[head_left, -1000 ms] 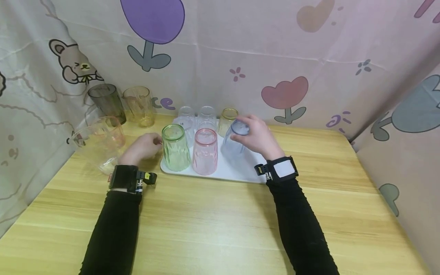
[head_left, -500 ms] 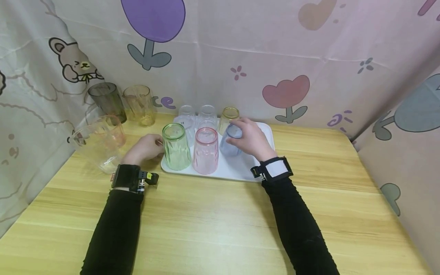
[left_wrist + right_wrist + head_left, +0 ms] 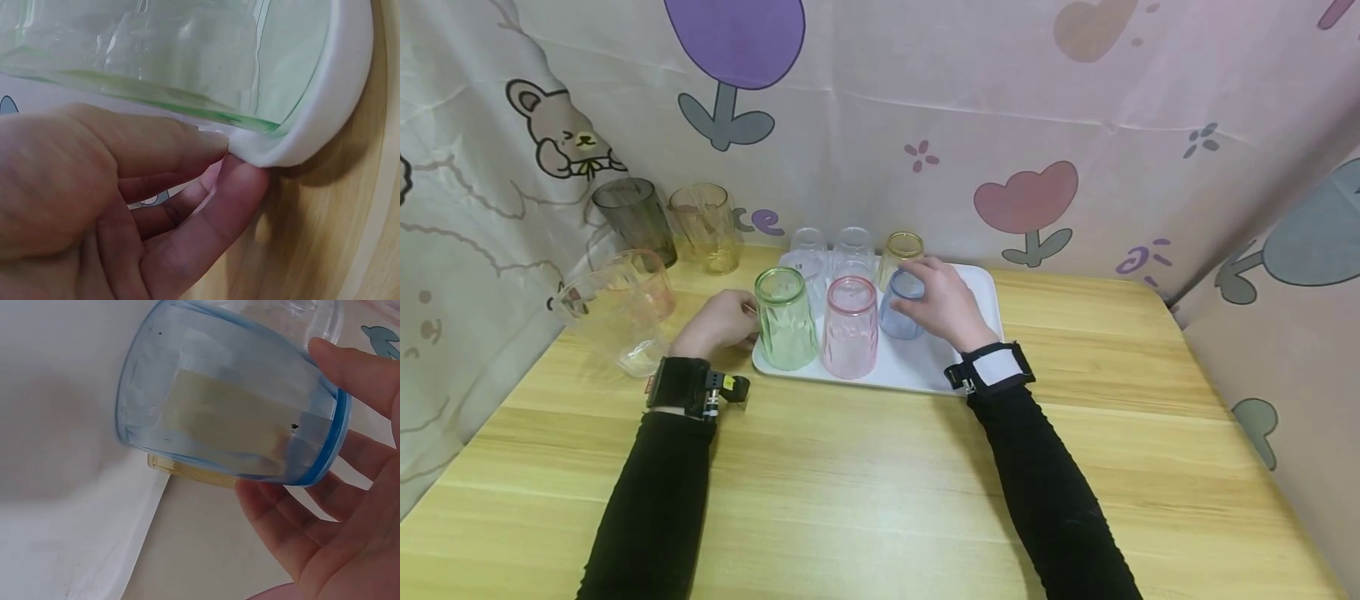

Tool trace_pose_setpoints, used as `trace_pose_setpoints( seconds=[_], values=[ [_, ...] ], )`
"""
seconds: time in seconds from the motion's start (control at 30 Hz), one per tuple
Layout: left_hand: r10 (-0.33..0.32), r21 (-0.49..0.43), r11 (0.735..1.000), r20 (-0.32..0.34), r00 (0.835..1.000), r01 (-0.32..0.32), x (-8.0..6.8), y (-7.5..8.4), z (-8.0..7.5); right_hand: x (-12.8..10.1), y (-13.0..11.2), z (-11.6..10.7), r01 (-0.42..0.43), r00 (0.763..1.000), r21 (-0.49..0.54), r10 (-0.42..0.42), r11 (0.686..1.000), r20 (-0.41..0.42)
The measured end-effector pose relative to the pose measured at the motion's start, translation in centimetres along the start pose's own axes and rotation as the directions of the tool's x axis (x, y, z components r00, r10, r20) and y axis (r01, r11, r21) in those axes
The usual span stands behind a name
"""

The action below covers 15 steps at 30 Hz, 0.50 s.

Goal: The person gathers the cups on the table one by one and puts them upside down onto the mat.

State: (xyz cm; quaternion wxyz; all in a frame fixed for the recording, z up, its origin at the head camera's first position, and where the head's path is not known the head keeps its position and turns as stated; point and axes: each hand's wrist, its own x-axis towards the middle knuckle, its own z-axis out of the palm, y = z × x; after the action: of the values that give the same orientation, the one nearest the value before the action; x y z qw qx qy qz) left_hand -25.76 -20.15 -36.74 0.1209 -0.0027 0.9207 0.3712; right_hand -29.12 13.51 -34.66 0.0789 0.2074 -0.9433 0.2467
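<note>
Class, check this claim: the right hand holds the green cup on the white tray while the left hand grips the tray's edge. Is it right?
Not quite. The right hand holds the blue cup, not the green cup; the head view and the right wrist view show this. The rest stands: the cup is on the white tray, and the left hand grips its edge.

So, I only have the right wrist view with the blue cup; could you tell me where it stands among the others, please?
Observer: The blue cup stands on the white tray, at the right end of the near row, next to the pink cup.
Operator: Thank you. What is the left hand doing?
Observer: The left hand pinches the tray's left rim between its fingers, beside the green cup.
Operator: Are any cups off the tray?
Observer: Yes, among others a grey cup and an amber cup stand on the table, far left.
</note>
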Motion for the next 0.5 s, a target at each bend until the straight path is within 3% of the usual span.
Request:
trace_pose_setpoints(
  seconds=[0.33, 0.5],
  values=[
    [-0.012, 0.010, 1.000, -0.003, 1.000, 0.012, -0.11, 0.13, -0.07, 0.08, 0.10, 0.22, -0.002, 1.000, -0.005, 0.002, 1.000, -0.006],
    [0.006, 0.037, 0.999, -0.039, 0.999, -0.004, -0.23, 0.20, -0.20, -0.11, 0.06, 0.14, 0.012, 1.000, -0.026, -0.012, 1.000, -0.020]
  ],
)
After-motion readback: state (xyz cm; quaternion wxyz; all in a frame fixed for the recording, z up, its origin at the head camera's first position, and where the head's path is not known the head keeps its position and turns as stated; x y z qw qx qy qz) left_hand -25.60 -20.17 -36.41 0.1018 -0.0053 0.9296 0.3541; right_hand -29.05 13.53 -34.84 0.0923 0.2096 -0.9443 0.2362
